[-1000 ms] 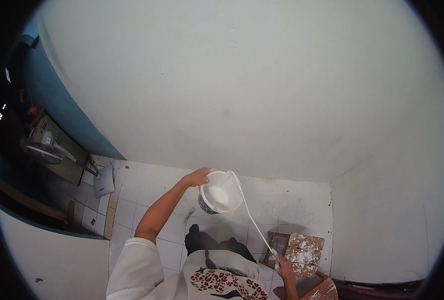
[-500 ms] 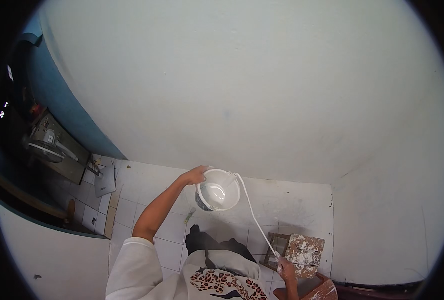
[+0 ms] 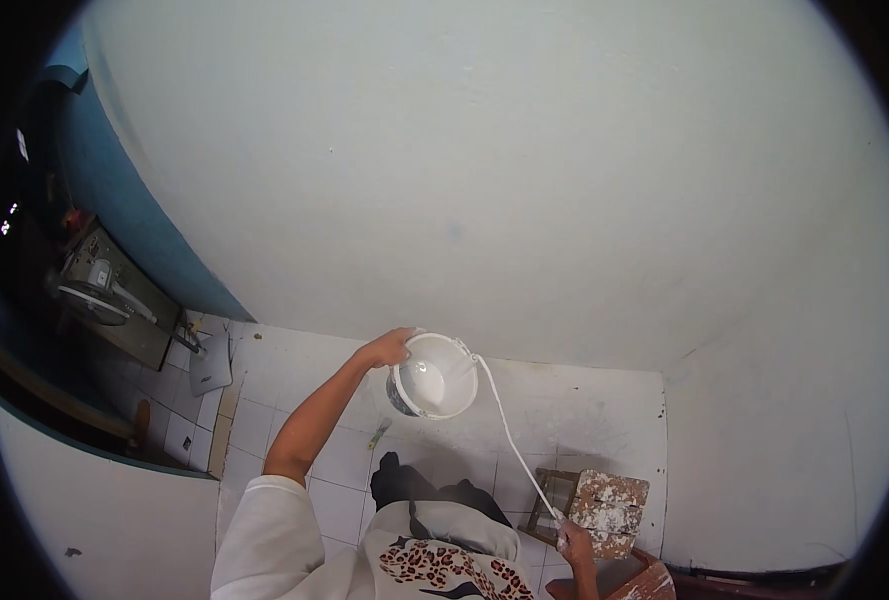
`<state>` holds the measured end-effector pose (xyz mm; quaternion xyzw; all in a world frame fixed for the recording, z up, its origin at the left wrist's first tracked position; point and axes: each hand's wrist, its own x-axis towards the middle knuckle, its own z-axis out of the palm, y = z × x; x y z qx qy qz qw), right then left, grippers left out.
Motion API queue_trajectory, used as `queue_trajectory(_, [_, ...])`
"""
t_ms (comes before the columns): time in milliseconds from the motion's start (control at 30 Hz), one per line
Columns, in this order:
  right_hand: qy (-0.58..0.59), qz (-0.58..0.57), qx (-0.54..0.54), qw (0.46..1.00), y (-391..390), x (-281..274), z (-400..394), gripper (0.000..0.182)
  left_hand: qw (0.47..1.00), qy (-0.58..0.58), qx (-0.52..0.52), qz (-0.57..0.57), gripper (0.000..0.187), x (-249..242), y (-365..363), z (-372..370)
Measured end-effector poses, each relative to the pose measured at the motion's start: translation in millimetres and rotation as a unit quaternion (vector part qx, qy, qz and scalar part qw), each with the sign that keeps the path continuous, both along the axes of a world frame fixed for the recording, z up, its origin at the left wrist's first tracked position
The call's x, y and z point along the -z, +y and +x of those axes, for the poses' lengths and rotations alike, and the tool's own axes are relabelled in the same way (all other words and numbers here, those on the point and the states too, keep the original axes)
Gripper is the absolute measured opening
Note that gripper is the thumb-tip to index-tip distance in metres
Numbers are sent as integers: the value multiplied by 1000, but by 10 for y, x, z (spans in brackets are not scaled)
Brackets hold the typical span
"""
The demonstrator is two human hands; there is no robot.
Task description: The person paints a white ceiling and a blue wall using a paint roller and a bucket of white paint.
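1. Head view: one bucket [image 3: 399, 396], holding white liquid [image 3: 425, 388], hangs above the tiled floor [image 3: 339, 498], left fingers [image 3: 404, 345] clamped on its rim.
2. Right fingers [image 3: 564, 535] close around one long, thin white rod [image 3: 505, 432] reaching the bucket's rim.
3. One white-splattered stool [image 3: 610, 500] stands near the right hand [image 3: 577, 548].
4. Lettering on one fan's base [image 3: 210, 366] is too small to read.

Left hand [image 3: 391, 347] gripping white bucket [image 3: 459, 362], right hand [image 3: 573, 541] holding white strand [image 3: 505, 434], white-spattered stool [image 3: 610, 512]
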<state>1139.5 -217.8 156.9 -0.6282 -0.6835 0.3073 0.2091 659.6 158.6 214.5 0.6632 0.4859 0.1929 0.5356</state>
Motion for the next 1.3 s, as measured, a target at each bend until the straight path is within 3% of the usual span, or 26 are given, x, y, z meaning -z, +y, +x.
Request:
queue_trajectory(100, [-24, 37, 6, 999, 74, -17, -96, 33, 997, -17, 65, -40, 62, -13, 1, 88])
queue_trajectory(200, [-22, -43, -1, 999, 109, 127, -54, 36, 995, -12, 71, -70, 62, -30, -50, 209])
queue_trajectory(467, [-31, 52, -7, 998, -97, 51, 113, 32, 999, -5, 24, -49, 63, 40, 0, 100])
queue_trajectory(567, [-27, 2, 30, 999, -158, -1, 77, 32, 998, -9, -6, -54, 63, 60, -4, 83])
queue_trajectory(667, [-12, 56, 24, 998, -125, 91, 78, 30, 999, -10, 5, -34, 64, 111, 5, 152])
queue_trajectory(733, [-28, 26, 21, 999, -44, 30, 27, 30, 999, -5, 21, -24, 65, 59, -9, 175])
queue_trajectory(900, [-35, 1, 2, 999, 100, 95, 14, 31, 991, -38, 70, -104, 65, 46, -50, 317])
queue_trajectory(1100, [-33, 38, 19, 999, -37, 111, 129, 32, 998, -10, 47, -34, 65, -39, -73, 231])
queue_trajectory(1300, [-31, 10, 20, 999, -107, 156, 197, 30, 998, -14, 28, -51, 62, 14, -14, 223])
